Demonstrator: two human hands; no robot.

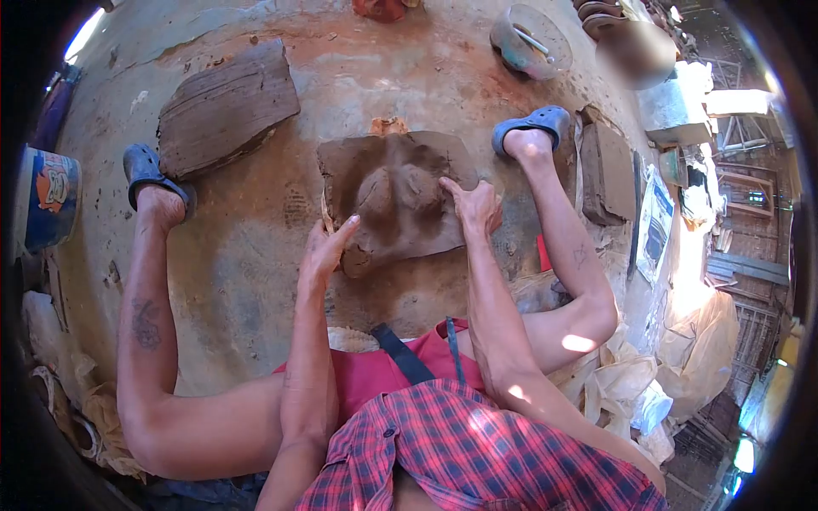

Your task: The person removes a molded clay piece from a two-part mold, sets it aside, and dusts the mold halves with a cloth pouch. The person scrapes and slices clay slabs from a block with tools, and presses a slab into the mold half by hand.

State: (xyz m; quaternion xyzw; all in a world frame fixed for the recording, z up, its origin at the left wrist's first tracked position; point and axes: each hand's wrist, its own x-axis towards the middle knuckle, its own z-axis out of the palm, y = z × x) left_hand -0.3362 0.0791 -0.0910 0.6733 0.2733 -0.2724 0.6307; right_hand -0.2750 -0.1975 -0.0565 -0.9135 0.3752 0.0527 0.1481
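Observation:
Between my legs a brown clay slab point(396, 243) lies over a form, with two rounded bulges in its middle and hollows around them. My left hand point(325, 247) is at the slab's lower left edge, thumb pointing up and right over the clay and fingers curled at the rim. At the right edge, my right hand point(477, 207) grips the slab, its thumb on the upper surface and its other fingers partly hidden beneath the edge.
A thick clay block point(230, 106) lies at the upper left, another point(607, 170) right of my right foot. A round basin point(530, 43) stands at the top right, a labelled bucket point(51, 198) at the far left. Plastic sheets point(699, 341) lie at the right.

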